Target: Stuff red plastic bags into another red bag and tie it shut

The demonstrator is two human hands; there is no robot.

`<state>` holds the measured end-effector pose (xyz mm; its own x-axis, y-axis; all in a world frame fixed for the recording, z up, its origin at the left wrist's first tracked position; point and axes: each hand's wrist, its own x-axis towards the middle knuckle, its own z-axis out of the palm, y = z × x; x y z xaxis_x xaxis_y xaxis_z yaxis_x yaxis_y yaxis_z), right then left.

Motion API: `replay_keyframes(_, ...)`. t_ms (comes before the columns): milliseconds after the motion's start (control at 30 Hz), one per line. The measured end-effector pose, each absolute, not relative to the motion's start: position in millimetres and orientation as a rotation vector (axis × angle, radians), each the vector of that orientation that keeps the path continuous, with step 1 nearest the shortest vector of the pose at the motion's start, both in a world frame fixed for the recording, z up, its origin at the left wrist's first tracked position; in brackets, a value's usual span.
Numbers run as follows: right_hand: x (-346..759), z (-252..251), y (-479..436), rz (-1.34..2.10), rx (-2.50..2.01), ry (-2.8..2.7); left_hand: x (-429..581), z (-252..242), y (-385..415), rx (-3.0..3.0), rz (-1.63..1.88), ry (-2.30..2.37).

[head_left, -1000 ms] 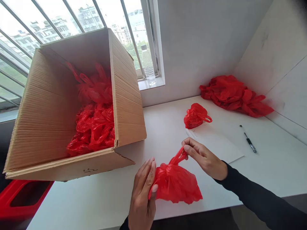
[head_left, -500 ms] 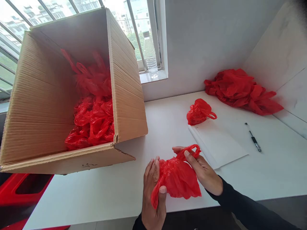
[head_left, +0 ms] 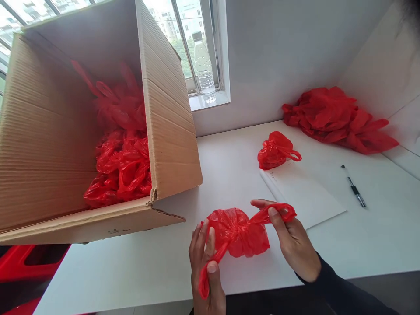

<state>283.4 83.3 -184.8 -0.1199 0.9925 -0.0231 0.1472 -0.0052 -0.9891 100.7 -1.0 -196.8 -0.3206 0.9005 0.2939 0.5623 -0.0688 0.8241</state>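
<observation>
A red plastic bag [head_left: 252,243] lies bunched over the near part of the white table, gathered at its middle with a handle stretched out to each side. My left hand [head_left: 206,271] grips the handle at the lower left between thumb and fingers. On the other side, my right hand [head_left: 288,236] pinches the opposite handle, drawn out to the upper right. The bag's contents are hidden. Behind my right hand is a white sheet of paper [head_left: 311,199].
On the left stands a large open cardboard box [head_left: 173,148] with several red bags [head_left: 124,170] inside. A small tied red bag [head_left: 275,151] touches the paper. A red heap of bags [head_left: 331,113] and a pen [head_left: 356,192] lie right. A water bottle [head_left: 204,70] stands on the sill.
My hands have drawn the bag's two handles further apart, tightening the gathered middle. The right hand moved right, and more of the bag's rounded body shows behind the gather.
</observation>
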Motion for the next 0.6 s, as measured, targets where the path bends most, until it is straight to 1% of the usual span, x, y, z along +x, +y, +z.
replay_keyframes(67,278.0,-193.3,73.7,1.039,-1.125,-1.689,96.4,-204.9,6.1,2.014,1.229,1.741)
replay_keyframes(133,271.1,-207.0,66.9,0.830,-0.980,-1.983,91.5,-216.9,14.8,2.268,1.014,1.674)
replay_keyframes(233,263.5,-236.3,66.1,0.517,-1.019,-2.215,83.9,-240.1,24.3,2.232,0.683,1.822)
replay_keyframes(333,263.4,-261.6,71.2,0.265,-1.104,-2.339,79.4,-256.2,25.4,2.154,0.495,1.932)
replay_keyframes(500,270.8,-286.1,67.5,0.088,-1.046,-2.424,84.8,-255.7,12.5,2.236,0.425,2.036)
replay_keyframes(567,270.7,-303.7,65.3,0.056,-0.964,-2.416,89.7,-262.9,12.0,2.308,0.562,2.144)
replay_keyframes(600,269.6,-314.5,66.0,0.033,-1.005,-2.385,91.3,-270.4,15.2,2.368,0.721,2.218)
